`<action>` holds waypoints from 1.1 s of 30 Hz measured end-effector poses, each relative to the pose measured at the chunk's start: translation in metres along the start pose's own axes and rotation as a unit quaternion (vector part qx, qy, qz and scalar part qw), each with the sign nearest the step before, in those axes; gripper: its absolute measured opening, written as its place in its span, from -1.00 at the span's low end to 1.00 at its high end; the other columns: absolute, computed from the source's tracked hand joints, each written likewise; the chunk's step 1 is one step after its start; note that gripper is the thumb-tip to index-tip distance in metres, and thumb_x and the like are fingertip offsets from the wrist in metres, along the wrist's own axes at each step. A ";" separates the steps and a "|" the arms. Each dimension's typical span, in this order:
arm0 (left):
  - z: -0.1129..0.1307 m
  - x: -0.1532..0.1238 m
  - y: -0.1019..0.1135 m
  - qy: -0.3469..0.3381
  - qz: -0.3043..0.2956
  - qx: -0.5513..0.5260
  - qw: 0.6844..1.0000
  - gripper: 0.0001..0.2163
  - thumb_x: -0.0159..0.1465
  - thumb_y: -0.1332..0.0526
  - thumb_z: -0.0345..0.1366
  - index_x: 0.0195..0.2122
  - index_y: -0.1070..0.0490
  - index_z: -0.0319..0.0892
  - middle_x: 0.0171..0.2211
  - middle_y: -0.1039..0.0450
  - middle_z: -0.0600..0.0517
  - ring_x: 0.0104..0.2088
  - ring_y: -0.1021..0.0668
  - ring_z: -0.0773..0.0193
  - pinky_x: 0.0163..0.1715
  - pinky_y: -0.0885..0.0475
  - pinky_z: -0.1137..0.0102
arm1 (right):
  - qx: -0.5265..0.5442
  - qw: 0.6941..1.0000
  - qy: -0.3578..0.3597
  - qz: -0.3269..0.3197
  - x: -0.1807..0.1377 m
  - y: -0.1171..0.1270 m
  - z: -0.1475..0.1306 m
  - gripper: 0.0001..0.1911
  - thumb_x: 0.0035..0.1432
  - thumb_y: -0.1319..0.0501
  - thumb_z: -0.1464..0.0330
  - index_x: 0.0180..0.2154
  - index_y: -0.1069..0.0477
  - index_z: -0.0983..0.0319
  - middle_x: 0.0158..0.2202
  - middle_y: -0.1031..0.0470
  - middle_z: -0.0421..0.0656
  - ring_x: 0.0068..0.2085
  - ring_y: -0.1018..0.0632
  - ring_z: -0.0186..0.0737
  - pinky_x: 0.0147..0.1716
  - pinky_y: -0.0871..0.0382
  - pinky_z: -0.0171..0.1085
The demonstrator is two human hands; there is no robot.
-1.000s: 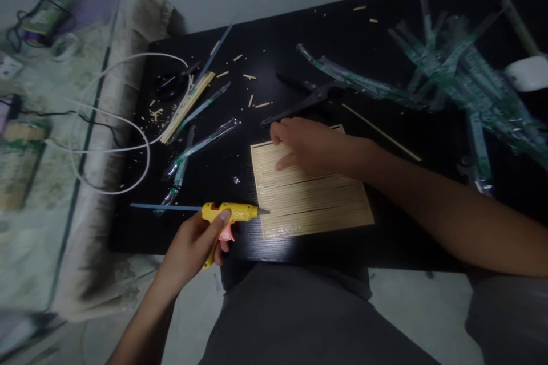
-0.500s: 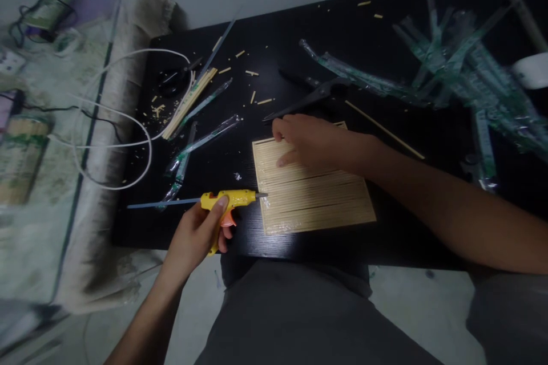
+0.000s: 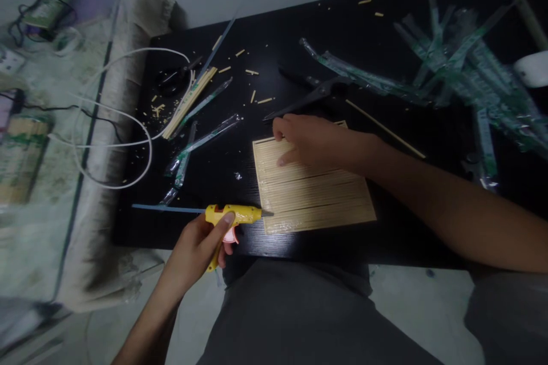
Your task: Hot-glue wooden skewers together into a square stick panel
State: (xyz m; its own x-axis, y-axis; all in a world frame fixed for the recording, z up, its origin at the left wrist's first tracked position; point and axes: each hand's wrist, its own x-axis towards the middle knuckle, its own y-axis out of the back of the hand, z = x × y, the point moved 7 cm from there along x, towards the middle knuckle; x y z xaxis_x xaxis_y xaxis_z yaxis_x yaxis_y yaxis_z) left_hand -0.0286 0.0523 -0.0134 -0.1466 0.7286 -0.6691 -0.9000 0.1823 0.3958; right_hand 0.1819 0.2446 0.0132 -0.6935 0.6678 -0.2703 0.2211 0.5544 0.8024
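My left hand is closed around the handle of a yellow hot glue gun with an orange trigger. A translucent bluish glue stick juts from its back. Its metal nozzle reaches over the left edge of a flat panel of thin wooden sticks, near the lower left corner. Shiny glue shows along that edge and the near one. My right hand rests on the far part of the panel, thumb and fingers apart, fingertips near the far edge. Part of the panel is hidden beneath it.
Behind the panel lie black-handled shears. Plastic wrappers heap at the right, beside a single stick. At the left are a stick bundle, dark scissors, a white cable and offcuts. The black table's near edge meets my lap.
My left hand has brought the glue gun nearer to me and slightly right, its nozzle sliding down along the panel's left edge. My right hand and the panel look unmoved.
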 end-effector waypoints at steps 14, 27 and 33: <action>-0.013 -0.009 -0.002 -0.009 0.011 -0.030 0.999 -0.52 0.34 -0.23 0.20 -0.42 -0.42 -0.16 -0.60 -0.53 0.01 -0.69 -0.48 0.32 -0.64 -0.34 0.44 | -0.002 1.000 0.014 0.010 0.001 -0.002 0.003 -0.62 0.17 -0.46 0.29 -0.08 -0.37 0.20 -0.05 -0.51 -0.09 -0.11 -0.50 -0.09 -0.21 -0.21 -0.22; 0.007 -0.003 -0.001 -0.041 0.020 -0.108 0.993 -0.57 0.23 -0.37 0.12 -0.21 -0.42 -0.18 -0.32 -0.66 -0.12 -0.54 -0.62 0.21 -0.70 -0.44 0.42 | -0.002 1.000 0.004 0.006 0.000 -0.002 0.003 -0.58 0.17 -0.46 0.29 0.00 -0.40 0.21 0.00 -0.51 -0.04 -0.02 -0.52 0.01 -0.08 -0.27 -0.15; 0.002 -0.003 0.001 -0.074 -0.041 -0.099 0.991 -0.60 0.35 -0.29 0.09 -0.07 -0.32 -0.14 -0.46 -0.59 0.04 -0.67 -0.46 0.36 -0.68 -0.39 0.46 | -0.010 1.000 0.008 0.006 0.000 -0.001 0.000 -0.57 0.18 -0.46 0.30 0.01 -0.40 0.21 -0.01 -0.51 -0.04 -0.02 -0.52 0.01 -0.07 -0.27 -0.16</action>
State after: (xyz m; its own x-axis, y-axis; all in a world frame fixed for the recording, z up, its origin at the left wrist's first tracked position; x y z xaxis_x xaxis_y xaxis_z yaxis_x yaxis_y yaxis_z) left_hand -0.0281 0.0515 -0.0102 -0.0218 0.8086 -0.5879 -0.9716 0.1214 0.2031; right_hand 0.1820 0.2439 0.0129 -0.7022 0.6663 -0.2509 0.2165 0.5356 0.8163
